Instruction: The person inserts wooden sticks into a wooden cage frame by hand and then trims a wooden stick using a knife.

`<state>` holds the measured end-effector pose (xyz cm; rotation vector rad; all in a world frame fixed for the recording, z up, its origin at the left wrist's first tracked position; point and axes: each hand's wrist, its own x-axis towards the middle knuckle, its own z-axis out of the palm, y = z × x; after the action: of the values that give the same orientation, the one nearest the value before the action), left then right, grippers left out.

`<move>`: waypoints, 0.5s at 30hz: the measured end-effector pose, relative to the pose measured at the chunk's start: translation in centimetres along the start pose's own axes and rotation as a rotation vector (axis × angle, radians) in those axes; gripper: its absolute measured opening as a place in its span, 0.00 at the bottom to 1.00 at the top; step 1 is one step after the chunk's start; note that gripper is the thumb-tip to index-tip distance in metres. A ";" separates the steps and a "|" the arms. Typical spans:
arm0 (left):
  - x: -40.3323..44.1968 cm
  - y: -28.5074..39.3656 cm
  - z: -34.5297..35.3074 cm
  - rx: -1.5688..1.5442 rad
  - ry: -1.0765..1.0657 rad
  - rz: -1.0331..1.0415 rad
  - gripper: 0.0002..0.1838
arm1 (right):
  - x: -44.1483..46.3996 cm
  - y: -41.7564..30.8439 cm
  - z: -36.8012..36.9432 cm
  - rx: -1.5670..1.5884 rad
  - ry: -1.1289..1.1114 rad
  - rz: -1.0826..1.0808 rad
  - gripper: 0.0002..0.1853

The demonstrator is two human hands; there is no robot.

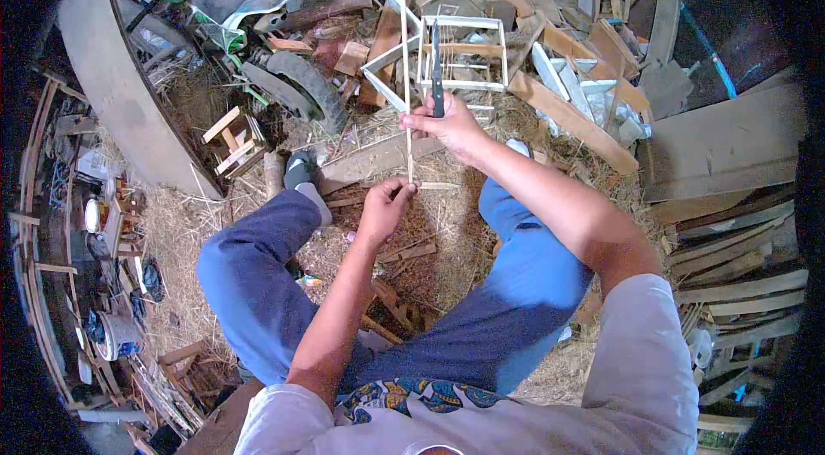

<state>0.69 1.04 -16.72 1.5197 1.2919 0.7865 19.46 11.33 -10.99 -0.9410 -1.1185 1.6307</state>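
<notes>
A long, thin wooden stick stands nearly upright in the head view, in front of my body. My left hand pinches it near its lower end. Higher up, my right hand grips a knife with a dark handle, its blade pointing away from me. The thumb and fingertips of that hand also touch the stick, so the knife lies close alongside it. A short thin stick shows just right of my left fingertips; whether it joins the long one I cannot tell.
White-edged wooden frames and loose boards lie ahead. A tyre and a small wooden crate are to the left, with a white bucket farther back. Straw and shavings cover the ground between my legs.
</notes>
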 end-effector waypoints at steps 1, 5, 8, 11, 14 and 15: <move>0.0 -0.1 0.0 0.003 0.006 0.025 0.10 | 0.1 0.1 0.0 0.000 0.004 0.001 0.19; 0.3 -0.8 0.0 -0.066 0.005 0.080 0.11 | 0.2 0.4 -0.1 0.073 -0.022 0.035 0.19; 0.5 0.3 -0.7 -0.171 -0.105 -0.094 0.12 | 0.2 0.8 0.1 0.081 -0.009 0.047 0.18; 1.4 0.5 -1.0 -0.206 -0.147 -0.104 0.16 | 1.5 2.9 -1.5 0.064 0.074 0.022 0.17; 3.3 0.8 -2.2 0.138 0.037 -0.019 0.20 | 2.6 2.7 -4.0 0.058 0.270 -0.005 0.18; 4.3 1.4 -3.5 0.146 -0.020 -0.020 0.21 | 2.7 2.3 -4.9 0.066 0.403 -0.011 0.19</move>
<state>-0.97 6.06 -14.68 1.6238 1.3726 0.6750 22.62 14.75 -14.85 -1.1550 -0.7866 1.3795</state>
